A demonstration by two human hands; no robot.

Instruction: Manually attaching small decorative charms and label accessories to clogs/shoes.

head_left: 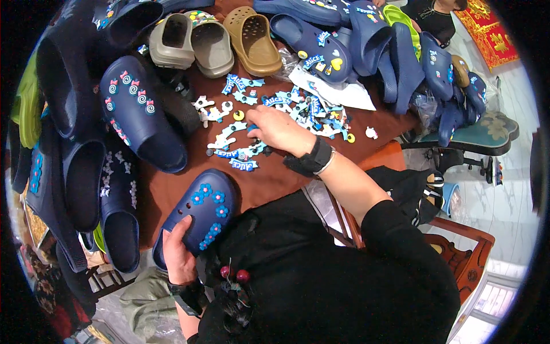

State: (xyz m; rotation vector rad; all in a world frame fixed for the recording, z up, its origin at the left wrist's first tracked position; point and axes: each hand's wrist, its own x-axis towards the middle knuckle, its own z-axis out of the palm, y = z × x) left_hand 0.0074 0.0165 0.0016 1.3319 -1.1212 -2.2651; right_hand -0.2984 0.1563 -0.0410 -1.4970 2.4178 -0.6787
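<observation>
My left hand (180,252) grips a navy clog (195,209) by its side, thumb on top near the holes. Blue flower charms with pink centres curve along the clog's upper. My right hand (279,129) reaches over a loose pile of shoe charms (329,117) on the brown tabletop (263,186). Its fingers are bent together at small blue-and-white pieces, and what lies between the fingertips is too small to make out. Blue lettered ribbon charms (243,164) lie just below that hand, and a round yellow charm (238,115) lies beside its fingertips.
A navy clog with pink-bow swirl charms (130,100) stands at the left among several other navy clogs. Grey clogs (212,46) and a brown clog (252,40) line the back. More navy clogs (369,37) crowd the far right. A teal stool (487,132) and a wooden chair (470,264) stand at right.
</observation>
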